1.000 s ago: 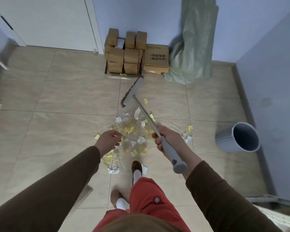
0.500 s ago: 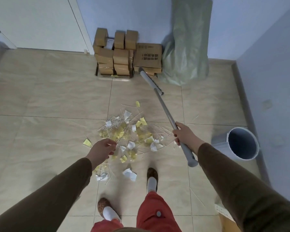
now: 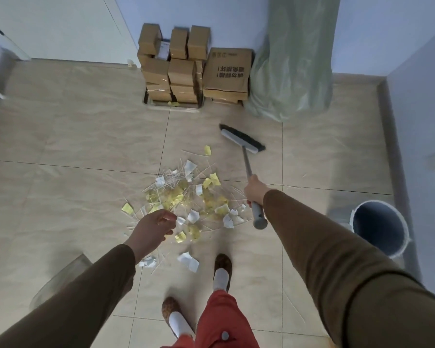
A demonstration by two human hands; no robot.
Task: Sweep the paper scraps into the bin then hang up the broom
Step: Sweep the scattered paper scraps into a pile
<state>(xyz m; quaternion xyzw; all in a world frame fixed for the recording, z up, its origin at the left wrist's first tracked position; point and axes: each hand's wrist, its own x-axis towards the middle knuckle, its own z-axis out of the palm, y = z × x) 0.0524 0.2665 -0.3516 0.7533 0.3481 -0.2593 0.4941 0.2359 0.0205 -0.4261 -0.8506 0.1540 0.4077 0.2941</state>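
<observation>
The person stands over a loose heap of paper scraps [image 3: 186, 197], yellow and white bits mixed with thin sticks, lying in the middle of the tiled floor [image 3: 73, 136] just ahead of their feet. The right hand [image 3: 255, 190] is wrapped round the grey handle of the broom [image 3: 246, 156] low down near its end, with the head planted on the far side of the heap, toward the stacked cardboard boxes [image 3: 181, 71] and the green sack [image 3: 291, 71] against the back wall; set there, I'd guess, so a pull would drag the scraps back together. The left hand [image 3: 152, 228] hovers over the near side of the heap, fingers loosely curled and holding nothing. The bin [image 3: 387, 244] sits by the right-hand wall, well apart from the heap, so the scraps have some way to travel.
</observation>
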